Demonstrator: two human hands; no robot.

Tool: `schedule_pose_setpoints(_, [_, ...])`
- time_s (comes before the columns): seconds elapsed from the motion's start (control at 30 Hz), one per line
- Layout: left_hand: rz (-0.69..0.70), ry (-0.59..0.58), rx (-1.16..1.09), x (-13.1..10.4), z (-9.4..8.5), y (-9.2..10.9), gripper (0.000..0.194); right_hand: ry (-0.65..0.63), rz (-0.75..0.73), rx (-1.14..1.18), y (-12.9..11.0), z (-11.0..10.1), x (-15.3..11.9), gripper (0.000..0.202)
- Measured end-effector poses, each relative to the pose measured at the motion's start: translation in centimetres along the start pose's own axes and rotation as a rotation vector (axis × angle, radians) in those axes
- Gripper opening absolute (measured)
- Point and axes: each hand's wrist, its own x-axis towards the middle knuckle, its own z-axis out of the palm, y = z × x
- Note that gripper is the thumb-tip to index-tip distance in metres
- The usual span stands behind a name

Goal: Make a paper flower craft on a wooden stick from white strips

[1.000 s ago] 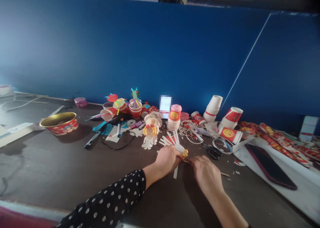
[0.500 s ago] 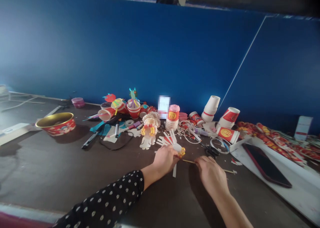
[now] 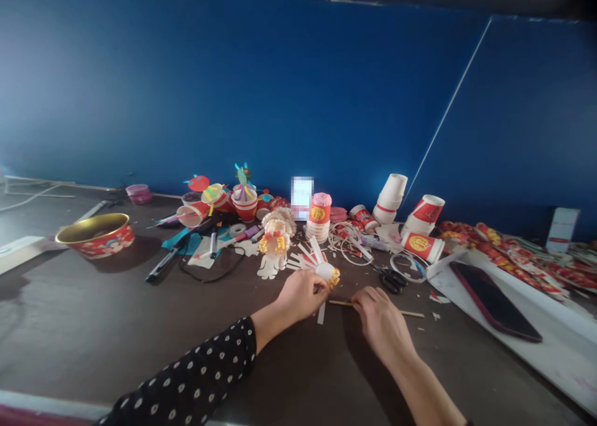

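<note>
My left hand (image 3: 302,294) pinches a cut paper cup (image 3: 325,272) whose white strips fan out to the back left and whose edge shows red and yellow. A loose white strip (image 3: 321,314) lies just below those fingers. To the right, my right hand (image 3: 380,317) is closed over a thin wooden stick (image 3: 413,314), which shows on both sides of the fingers. Behind the cup stands a figure made of curled white paper (image 3: 277,233) with red and yellow parts. Black scissors (image 3: 392,280) rest beyond my right hand.
A gold-rimmed red bowl (image 3: 96,236) is at the left, near a utility knife (image 3: 163,264). Paper cups (image 3: 390,199), a tape ring (image 3: 237,230) and scraps line the blue partition (image 3: 280,90). A phone (image 3: 494,301) lies in a white tray (image 3: 550,351) at the right.
My right hand has shifted slightly left along with the stick. The cup in my left hand is turned a little, showing more of its red and yellow edge. The view has moved slightly.
</note>
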Motion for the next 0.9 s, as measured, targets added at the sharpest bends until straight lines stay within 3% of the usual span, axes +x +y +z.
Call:
schedule_pose_setpoints(0.37, [0.053,-0.096,-0.050,0.1,-0.4,-0.5,0.017,-0.020,-0.046,0.050,-0.5,0.2,0.1,0.024])
schedule_pose_setpoints(0.6, [0.207,-0.199,-0.037,-0.3,-1.9,-0.3,0.014,-0.008,-0.047,-0.019,-0.6,0.2,0.1,0.023])
schedule_pose_setpoints(0.73, [0.226,-0.261,-0.044,-0.6,-2.5,-0.1,0.033,-0.019,-0.032,-0.010,-0.6,0.1,0.0,0.024])
schedule_pose_setpoints(0.9, [0.244,-0.252,-0.039,-0.7,-2.3,0.1,0.047,-0.009,-0.039,0.036,-0.4,0.1,-0.1,0.023])
